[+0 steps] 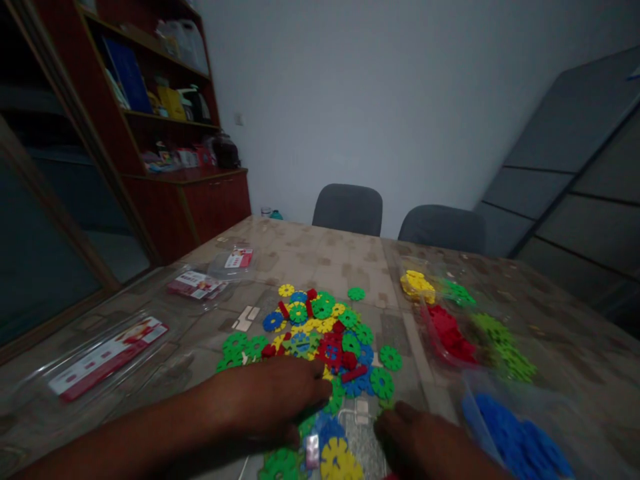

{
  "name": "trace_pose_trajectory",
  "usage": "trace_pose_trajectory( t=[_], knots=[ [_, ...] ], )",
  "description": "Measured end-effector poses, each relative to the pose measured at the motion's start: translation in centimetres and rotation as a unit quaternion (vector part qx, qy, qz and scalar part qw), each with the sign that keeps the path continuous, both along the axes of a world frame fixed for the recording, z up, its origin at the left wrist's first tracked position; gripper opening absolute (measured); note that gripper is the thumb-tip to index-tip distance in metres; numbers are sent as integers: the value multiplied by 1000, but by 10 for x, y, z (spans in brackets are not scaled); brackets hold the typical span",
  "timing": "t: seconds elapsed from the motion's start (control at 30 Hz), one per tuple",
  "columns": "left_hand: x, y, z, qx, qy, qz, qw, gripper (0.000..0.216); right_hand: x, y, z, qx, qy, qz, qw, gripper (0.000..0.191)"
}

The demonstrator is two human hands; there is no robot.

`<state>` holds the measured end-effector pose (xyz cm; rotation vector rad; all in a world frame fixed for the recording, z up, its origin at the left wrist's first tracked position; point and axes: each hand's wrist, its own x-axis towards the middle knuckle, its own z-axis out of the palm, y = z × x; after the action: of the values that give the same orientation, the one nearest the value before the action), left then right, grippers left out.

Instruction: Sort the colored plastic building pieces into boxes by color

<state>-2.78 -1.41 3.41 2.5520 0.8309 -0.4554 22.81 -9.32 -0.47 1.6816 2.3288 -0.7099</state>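
From the head view, the left hand point(273, 397) lies flat, its grip open, on the near edge of the pile of coloured plastic discs point(325, 333) in the middle of the bench point(310, 257). The right hand point(425, 440) rests just beside the pile; I cannot tell its grip. To the right lie sorted yellow point(417, 285), red point(450, 333), green point(503, 347) and blue pieces point(520, 440). Clear packages point(107, 357) lie on the left, two grey chairs point(347, 208) behind.

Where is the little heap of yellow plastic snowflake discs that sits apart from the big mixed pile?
In the head view, the heap of yellow plastic discs lies right of centre on the patterned table, beyond the red plastic pieces and beside the green discs, before the grey chairs.
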Motion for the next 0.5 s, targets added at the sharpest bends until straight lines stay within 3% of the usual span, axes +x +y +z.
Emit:
trace_pose_trajectory(
  t=[0.17, 0.27, 0.4, 0.5],
  knots=[
    [-5, 9, -4, 16, -43, 19, 999, 51, -29, 15, -2, 54, -52, -32, 997, 33],
    [-8, 12, -3, 13, -67, 20, 998, 50, -30, 16, 4, 97, 10, -35, 995, 32],
    [-14, 20, 3, 7, -69, 16, 997, 41, -32, 11, -2, 118, 150, 14, 982, 25],
    [-25, 33, 11, 15, -91, 34, 995, 31, -44, 12, -21, 137, 171, 86, 972, 40]
  ],
)
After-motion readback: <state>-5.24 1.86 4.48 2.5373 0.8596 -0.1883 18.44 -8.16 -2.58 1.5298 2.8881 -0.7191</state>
